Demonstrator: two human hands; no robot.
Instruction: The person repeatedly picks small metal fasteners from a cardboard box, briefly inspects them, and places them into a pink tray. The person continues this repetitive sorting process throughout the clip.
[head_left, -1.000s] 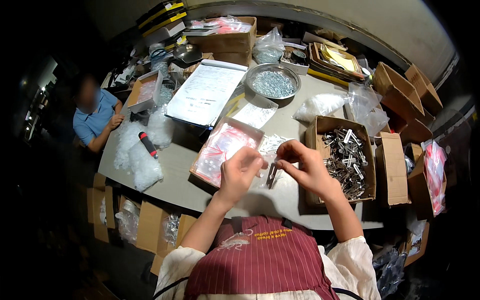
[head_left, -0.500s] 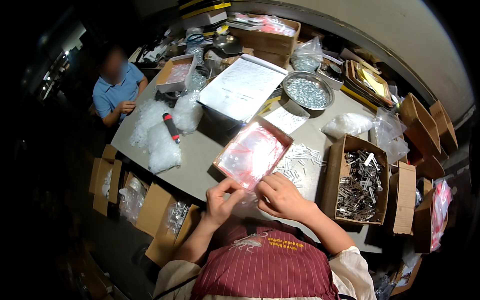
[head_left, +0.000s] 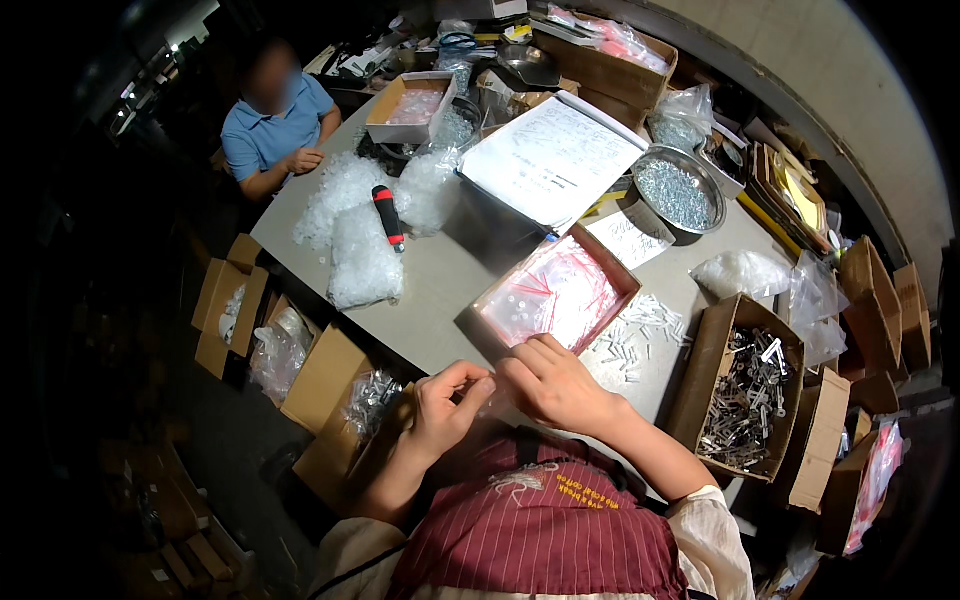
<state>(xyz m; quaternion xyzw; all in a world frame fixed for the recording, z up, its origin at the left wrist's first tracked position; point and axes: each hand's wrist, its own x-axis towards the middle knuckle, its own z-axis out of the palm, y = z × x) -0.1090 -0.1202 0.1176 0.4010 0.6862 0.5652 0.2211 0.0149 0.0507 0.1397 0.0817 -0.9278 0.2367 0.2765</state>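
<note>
My left hand point(head_left: 438, 412) and my right hand point(head_left: 560, 385) are close together above the table's near edge, in front of my striped apron. Both hands have their thumbs and fingers pinched. Between them shows a small clear plastic bag point(head_left: 497, 403), partly hidden by the fingers. Just beyond my right hand sits a shallow cardboard box point(head_left: 622, 307) of clear bags with pink-red edges point(head_left: 565, 285). Small light-coloured strips point(head_left: 640, 335) lie scattered to the right of this box.
On the right, a deep cardboard box point(head_left: 690, 400) holds metal clips. Farther back are a steel bowl point(head_left: 715, 212) of small metal parts and a written sheet point(head_left: 555, 150). Bags of clear plastic pieces point(head_left: 365, 265) and a red-black handle point(head_left: 388, 220) lie left. A person point(head_left: 275, 130) sits far left.
The view has shifted, so the table's contents appear farther right. My hands have drawn back slightly from the box of bags, with the small clear bag between them.
</note>
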